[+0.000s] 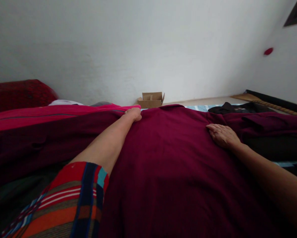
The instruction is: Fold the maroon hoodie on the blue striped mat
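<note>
Maroon cloth made up the shirt (163, 148) spread before you over other clothes, smooth, soft and probably light, limp enough to suit holds at both shoulders. Your left hand (134, 114) curled at one shoulder beside the pink garment (51, 112), its grip unclear; your right hand (222, 135) lay open, flat near the other.

Beyond the left hand (134, 114), a pale, faintly marked wall (128, 49) rises in soft, even light, with an open cardboard box (152, 100) near its foot. Farther out and to the right of the right hand (222, 135) are a black rail (274, 100), a side wall (284, 62) with a red spot (268, 51), and, higher up, a dark frame (296, 16).
</note>
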Demonstrator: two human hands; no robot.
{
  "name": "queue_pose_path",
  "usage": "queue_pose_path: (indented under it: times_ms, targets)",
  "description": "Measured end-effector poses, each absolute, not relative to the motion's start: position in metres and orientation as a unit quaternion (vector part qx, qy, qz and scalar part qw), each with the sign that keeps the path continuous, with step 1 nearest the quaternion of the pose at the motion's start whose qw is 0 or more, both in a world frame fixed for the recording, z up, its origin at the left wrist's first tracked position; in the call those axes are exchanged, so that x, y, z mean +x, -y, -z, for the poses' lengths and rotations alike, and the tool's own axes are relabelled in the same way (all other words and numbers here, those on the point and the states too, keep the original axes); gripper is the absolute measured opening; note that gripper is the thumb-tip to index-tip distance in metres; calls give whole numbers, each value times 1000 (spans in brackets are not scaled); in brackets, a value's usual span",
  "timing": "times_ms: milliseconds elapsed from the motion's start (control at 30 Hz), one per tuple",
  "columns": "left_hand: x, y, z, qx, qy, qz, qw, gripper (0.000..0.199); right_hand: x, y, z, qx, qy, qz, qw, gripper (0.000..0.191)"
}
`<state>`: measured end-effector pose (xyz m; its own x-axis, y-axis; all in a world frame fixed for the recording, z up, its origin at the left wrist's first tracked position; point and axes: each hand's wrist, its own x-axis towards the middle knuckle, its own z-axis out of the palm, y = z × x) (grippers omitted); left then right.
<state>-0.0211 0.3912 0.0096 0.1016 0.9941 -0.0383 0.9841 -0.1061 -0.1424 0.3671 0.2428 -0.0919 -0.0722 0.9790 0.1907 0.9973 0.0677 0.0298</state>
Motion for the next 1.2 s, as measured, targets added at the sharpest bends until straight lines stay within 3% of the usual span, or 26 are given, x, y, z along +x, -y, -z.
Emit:
queue_pose_path:
  times_ms: [200, 467, 800, 1200]
  targets:
    - [-17, -381, -24, -744, 650, -150, 28, 32, 369, -244, 94, -676, 730, 78, 57, 46]
    - [-12, -370, -33, -753, 633, -180, 13, 46, 370, -245, 95, -678, 728, 80, 60, 45]
    - [-12, -372, -33, -753, 629, -182, 55, 32, 370, -245, 96, -682, 724, 76, 71, 44]
    - [-17, -372, -32, -758, 625, -185, 34, 43, 370, -243, 95, -680, 725, 85, 71, 44]
